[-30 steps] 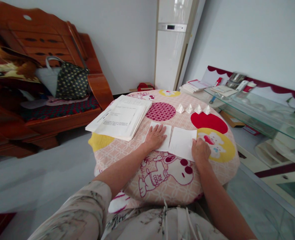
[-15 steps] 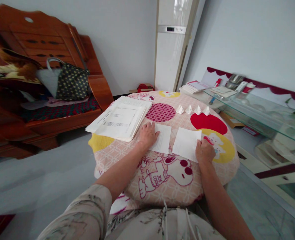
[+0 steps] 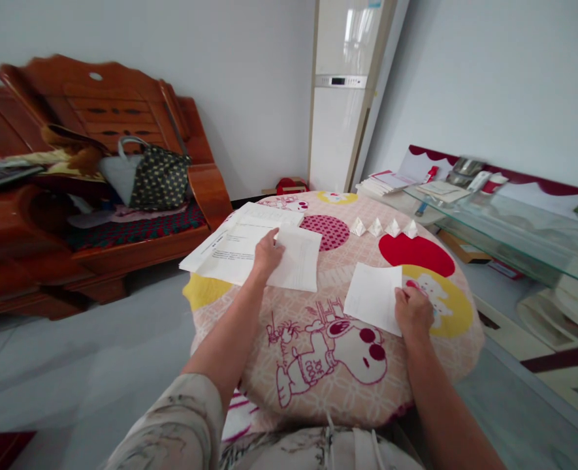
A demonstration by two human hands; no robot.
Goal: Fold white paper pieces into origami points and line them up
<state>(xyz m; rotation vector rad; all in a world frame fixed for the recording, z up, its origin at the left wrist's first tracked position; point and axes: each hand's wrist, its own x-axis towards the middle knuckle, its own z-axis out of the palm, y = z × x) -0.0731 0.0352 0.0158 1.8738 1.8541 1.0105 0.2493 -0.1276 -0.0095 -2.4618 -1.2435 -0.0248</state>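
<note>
My left hand (image 3: pixel 268 253) is closed on the upper edge of a white sheet of paper (image 3: pixel 298 258), which overlaps the right side of a stack of printed papers (image 3: pixel 234 235). My right hand (image 3: pixel 414 311) pinches the right edge of a roughly square piece of paper (image 3: pixel 374 295) lying on the cloth-covered round table (image 3: pixel 337 405). Bare patterned cloth shows between the two pieces. Beyond the square piece, several small folded paper pyramids (image 3: pixel 375 227) stand in a row.
At the right is a glass-topped cabinet (image 3: pixel 504 228) with a pile of booklets (image 3: pixel 381 183) and a paper cup (image 3: pixel 492 184). A wooden sofa (image 3: pixel 97 98) with a dotted bag (image 3: pixel 161 176) stands at the left. Behind the table rises a tall white air conditioner (image 3: pixel 337 130).
My left hand has lifted its sheet and carried it left and away from me, onto the paper stack. My right hand keeps hold of the square piece. The camera view has shifted slightly.
</note>
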